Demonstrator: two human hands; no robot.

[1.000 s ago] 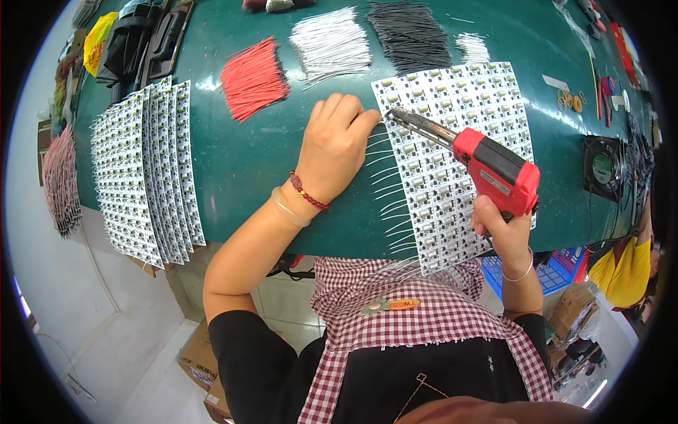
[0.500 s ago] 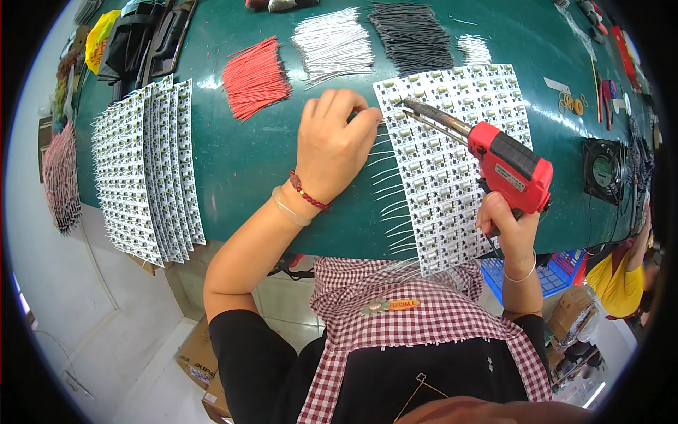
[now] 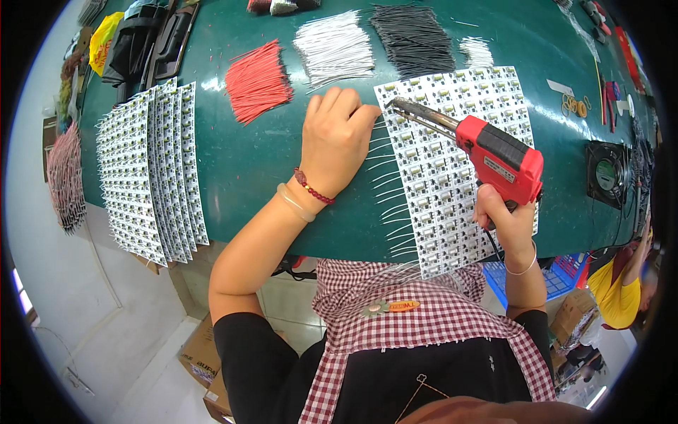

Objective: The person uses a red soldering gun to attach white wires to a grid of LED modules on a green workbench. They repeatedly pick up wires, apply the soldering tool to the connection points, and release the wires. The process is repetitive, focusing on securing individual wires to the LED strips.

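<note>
My right hand (image 3: 503, 215) grips a red and black soldering gun (image 3: 500, 157), its tip over the upper left corner of a white circuit board panel (image 3: 441, 177). The panel lies tilted, its near corner past the table edge, and carries rows of small components. Thin white wires (image 3: 392, 201) stick out along its left side. Beside that upper left edge, my left hand (image 3: 337, 141) is closed, thumb and finger pinched close to the tip. Whatever sits in the pinch is hidden.
Bundles of red wires (image 3: 258, 81), white wires (image 3: 334, 48) and black wires (image 3: 413, 39) lie across the green table (image 3: 304, 237), with short white pieces (image 3: 477, 52) nearby. Wired panels (image 3: 145, 173) overlap at left. A black fan (image 3: 606, 173) stands right; a person in yellow (image 3: 616, 288) is beyond.
The soldering gun has shifted left and slightly down, bringing its tip closer to the panel's left edge and my left fingers. My left hand stays pinched in nearly the same place.
</note>
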